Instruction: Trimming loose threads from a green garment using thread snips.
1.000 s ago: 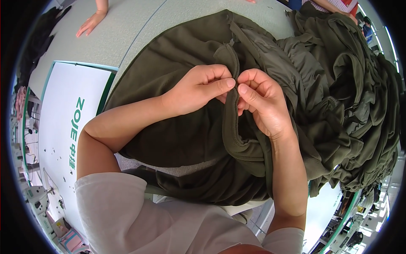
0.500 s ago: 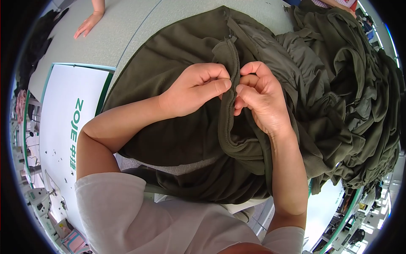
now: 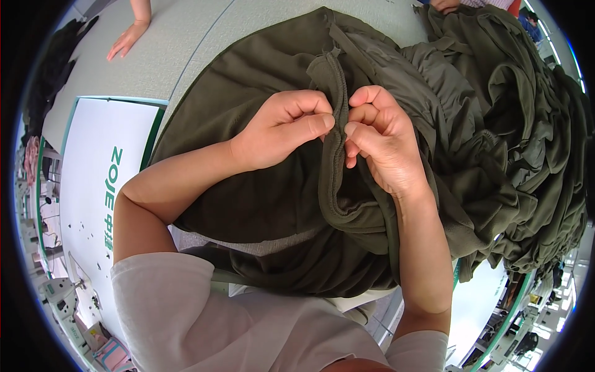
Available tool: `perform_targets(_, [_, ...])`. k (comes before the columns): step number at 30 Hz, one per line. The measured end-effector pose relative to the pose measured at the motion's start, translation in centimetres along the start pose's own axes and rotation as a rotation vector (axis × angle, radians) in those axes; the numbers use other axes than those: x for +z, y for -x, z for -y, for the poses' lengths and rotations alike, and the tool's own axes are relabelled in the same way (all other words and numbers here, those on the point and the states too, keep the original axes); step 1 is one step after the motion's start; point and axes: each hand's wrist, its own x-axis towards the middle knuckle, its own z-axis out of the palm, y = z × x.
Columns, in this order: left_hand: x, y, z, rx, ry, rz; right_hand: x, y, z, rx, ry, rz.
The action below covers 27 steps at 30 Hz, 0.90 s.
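A dark olive fleece garment (image 3: 248,74) is spread in front of me, with a smooth lining showing on its right side. A raised edge strip (image 3: 330,180), which looks like a zipper edge, runs down its middle and curls at the bottom. My left hand (image 3: 282,127) pinches this strip from the left between thumb and bent index finger. From the right, my right hand (image 3: 384,139) pinches it at nearly the same height, its upper fingers curled loosely. The fingertips hide the bit of strip between them.
A large heap of the same olive cloth (image 3: 527,124) lies to the right. On the left is a white panel (image 3: 105,167) beside the grey tabletop (image 3: 180,31). Another person's hand (image 3: 130,40) rests on the table at the far left; a further hand (image 3: 445,5) is beyond the heap.
Both hands and the strip have shifted very slightly left and up, with the same pinch. At the far right, another person's hand has moved left beside the heap.
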Motion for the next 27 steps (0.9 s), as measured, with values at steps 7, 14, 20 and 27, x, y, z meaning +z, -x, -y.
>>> perform_targets(7, [0.0, -0.1, 0.2, 0.021, -0.001, 0.013, -0.1, 0.0, -0.3, -0.014, 0.004, 0.002])
perform_targets(14, [1.1, -0.2, 0.8, 0.172, 0.061, -0.118, 0.0, -0.1, -0.1, 0.007, -0.098, -0.04])
perform_targets(20, [1.2, -0.2, 0.6, 0.153, -0.085, -0.114, -0.1, -0.4, -0.1, 0.119, -0.121, -0.077])
perform_targets(27, [0.8, -0.2, 0.6, 0.12, -0.213, -0.106, 0.2, -0.1, -0.2, 0.056, 0.016, -0.088])
